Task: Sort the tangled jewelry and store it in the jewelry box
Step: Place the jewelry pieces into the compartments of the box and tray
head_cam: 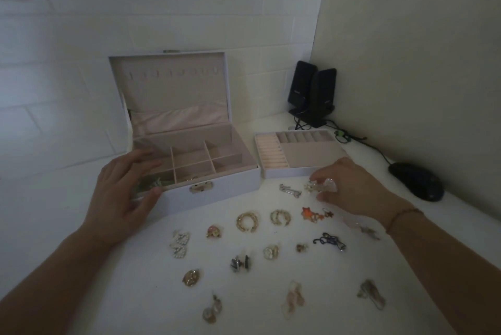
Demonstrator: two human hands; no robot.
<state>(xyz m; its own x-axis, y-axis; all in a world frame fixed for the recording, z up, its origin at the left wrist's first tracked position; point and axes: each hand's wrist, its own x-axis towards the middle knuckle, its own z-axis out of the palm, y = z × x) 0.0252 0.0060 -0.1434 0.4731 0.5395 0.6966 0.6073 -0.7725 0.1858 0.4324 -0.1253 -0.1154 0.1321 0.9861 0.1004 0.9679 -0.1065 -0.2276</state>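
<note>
A white jewelry box (206,193) stands open on the white table, its lid leaning back and its beige compartments showing. My left hand (124,188) rests on the box's front left corner, thumb on the front wall and fingers over the left compartment. Just right of the box lies its removable tray (292,170) with ring rolls. In front of the tray my right hand (349,188) pinches a small pearly earring (315,187) above the table. Several earrings and pendants lie spread below, among them two gold hoops (246,222) and an orange star piece (311,214).
Two black speakers (314,96) stand in the back corner with cables trailing along the wall. A black mouse (416,181) lies at the right edge. Walls close the table at the back and right.
</note>
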